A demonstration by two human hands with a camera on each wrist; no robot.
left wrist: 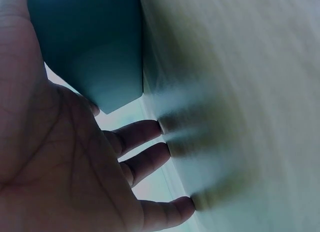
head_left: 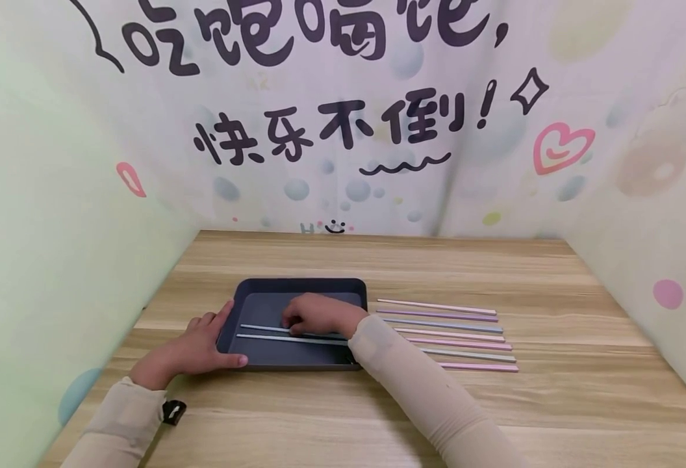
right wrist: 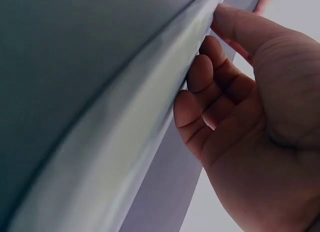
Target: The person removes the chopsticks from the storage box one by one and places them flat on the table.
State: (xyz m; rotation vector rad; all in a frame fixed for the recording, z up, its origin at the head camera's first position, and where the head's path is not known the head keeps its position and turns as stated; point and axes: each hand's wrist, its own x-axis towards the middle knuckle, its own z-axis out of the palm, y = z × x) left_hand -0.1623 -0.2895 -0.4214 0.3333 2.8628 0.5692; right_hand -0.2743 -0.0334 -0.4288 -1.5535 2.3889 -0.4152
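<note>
A dark grey rectangular tray [head_left: 304, 285] lies on the table, with two pale blue-green chopsticks lengthwise in it, one near [head_left: 279, 338] and one far [head_left: 255, 327]. Around the tray's left front corner spreads my left hand [head_left: 198, 344], thumb at the front rim and fingers by the left side. The left wrist view shows the tray's wall [left wrist: 95, 46] by the thumb and fingertips down at the tabletop. Inside the tray, my right hand [head_left: 322, 314] pinches the far chopstick. Close up, thumb and curled fingers [right wrist: 200, 74] meet along a pale chopstick [right wrist: 130, 122].
Right of the tray, several chopsticks [head_left: 460, 325] in pink, purple, blue and pale green lie side by side, partly behind the right sleeve [head_left: 425, 390]. The wooden table [head_left: 583, 364] meets a printed cloth backdrop [head_left: 319, 182] behind and side walls left and right.
</note>
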